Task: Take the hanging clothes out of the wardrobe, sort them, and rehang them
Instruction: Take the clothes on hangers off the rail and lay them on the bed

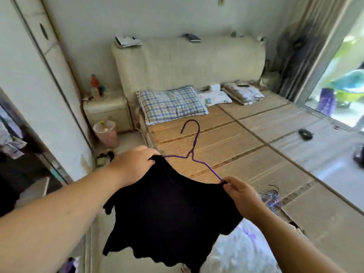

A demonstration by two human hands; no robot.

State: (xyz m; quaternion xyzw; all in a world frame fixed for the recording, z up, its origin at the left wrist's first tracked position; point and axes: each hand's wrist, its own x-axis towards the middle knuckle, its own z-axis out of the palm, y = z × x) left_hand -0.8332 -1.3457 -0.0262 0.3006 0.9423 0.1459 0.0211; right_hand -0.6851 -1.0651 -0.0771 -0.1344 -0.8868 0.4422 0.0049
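- Hanging inside the open wardrobe (13, 164) at the far left were some clothes (9, 142), partly hidden by its white door (39, 85).
- Next to the door, on the floor, stood a small bedside table (107, 113) with a pink bin (106, 133) just in front of it.
- My left hand (134, 164) was up in front of me. Its fingers were curled over one shoulder of the black top (167, 213) and gripped the cloth there.
- The black top hung down between my two hands, spread out, above the near edge of the bed. Its bottom edge hung loose and wavy.
- The purple hanger (194, 146) was at the top's upper edge. Its hook pointed up and away from me, over the bed. Its two sloping wires showed bare above the cloth, and one end ran under my left hand.
- Behind the hanger, a checked pillow (171, 104) lay at the head of the bed, on the woven mat (246, 154).
- My right hand (242, 196) pinched the top's other shoulder between thumb and fingers, right where the hanger's other end met the cloth.
- Just beside my right hand, a heap of hangers (271, 198) lay on the mat.
- Farther right, a small dark thing (305, 133) lay on the bed, too blurry for me to tell what it was.
- At the far right was a bright window (344, 85).
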